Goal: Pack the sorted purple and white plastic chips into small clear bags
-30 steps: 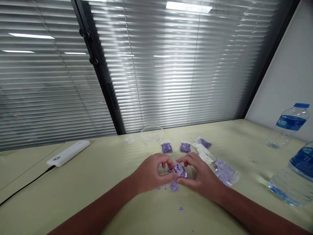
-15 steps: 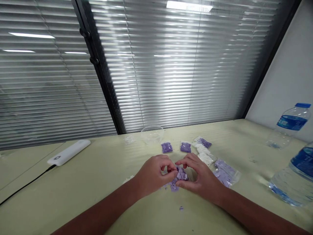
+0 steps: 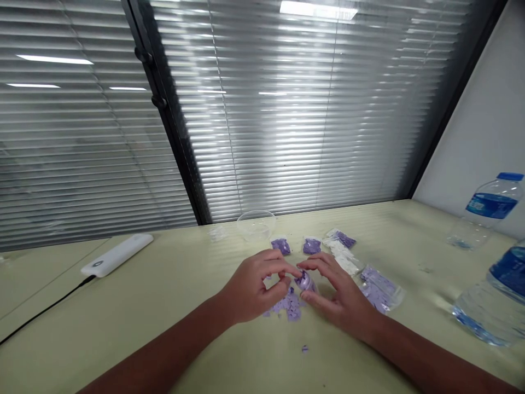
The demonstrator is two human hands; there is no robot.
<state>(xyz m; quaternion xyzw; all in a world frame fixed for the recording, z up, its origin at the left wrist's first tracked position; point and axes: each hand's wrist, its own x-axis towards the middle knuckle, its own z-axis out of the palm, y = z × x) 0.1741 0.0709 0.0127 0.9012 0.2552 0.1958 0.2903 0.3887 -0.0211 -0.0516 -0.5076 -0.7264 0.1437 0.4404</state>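
A small glossy bundle of purple pieces [image 3: 305, 282] sits between my hands on the pale green table [image 3: 164, 306]. My left hand [image 3: 254, 287] has curled fingers, their tips beside the bundle. My right hand [image 3: 336, 295] curves around its other side with fingers apart. Loose purple pieces [image 3: 290, 307] lie just below it, partly under my left fingers. One stray bit [image 3: 304, 348] rests nearer me. Two small purple sachets [image 3: 281, 246] [image 3: 311, 246] lie beyond my hands.
Further back stand a transparent bowl [image 3: 255, 225] and a white-and-purple strip of packets [image 3: 341, 250]. A plastic bag of purple pieces [image 3: 379, 290] lies right. Two water bottles [image 3: 494, 208] [image 3: 498, 298] stand far right, and a white power bank [image 3: 117, 255] with a black cable lies left.
My hands have drawn slightly apart and back from the purple bundle, uncovering more of the loose purple pieces below it.
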